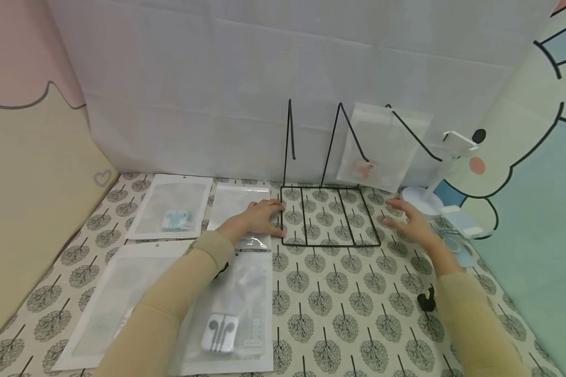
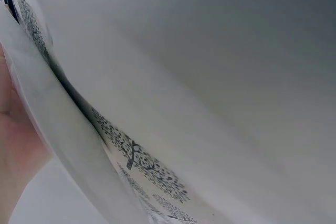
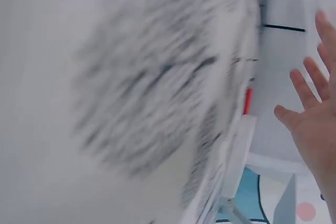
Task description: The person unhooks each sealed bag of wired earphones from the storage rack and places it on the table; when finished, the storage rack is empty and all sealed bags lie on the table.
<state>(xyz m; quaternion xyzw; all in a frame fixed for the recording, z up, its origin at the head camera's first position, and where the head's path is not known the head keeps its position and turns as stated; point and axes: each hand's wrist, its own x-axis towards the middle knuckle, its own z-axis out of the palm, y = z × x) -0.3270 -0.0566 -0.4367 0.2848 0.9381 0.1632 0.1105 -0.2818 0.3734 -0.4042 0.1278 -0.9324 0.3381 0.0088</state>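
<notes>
A black wire rack [image 1: 304, 217] with upright bent dividers stands at the back of the patterned cloth. At its left side rail, my left hand [image 1: 259, 217] has thumb and fingers spread, the fingertips at or very near the wire. Under that hand lies a clear zip bag [image 1: 233, 201]. My right hand [image 1: 412, 225] is off the rack's right side, fingers apart and holding nothing; the right wrist view shows its fingers extended. Between the right-hand dividers leans a frosted pouch [image 1: 389, 141] with a pinkish item inside.
Left of the rack lie a frosted pouch [image 1: 172, 201] with a pale blue item and another pouch [image 1: 252, 293] with white earphones in a case. One more pouch [image 1: 104, 303] is partly behind the left sleeve. A white stand [image 1: 422, 201] and pale blue parts [image 1: 457, 251] are at the right.
</notes>
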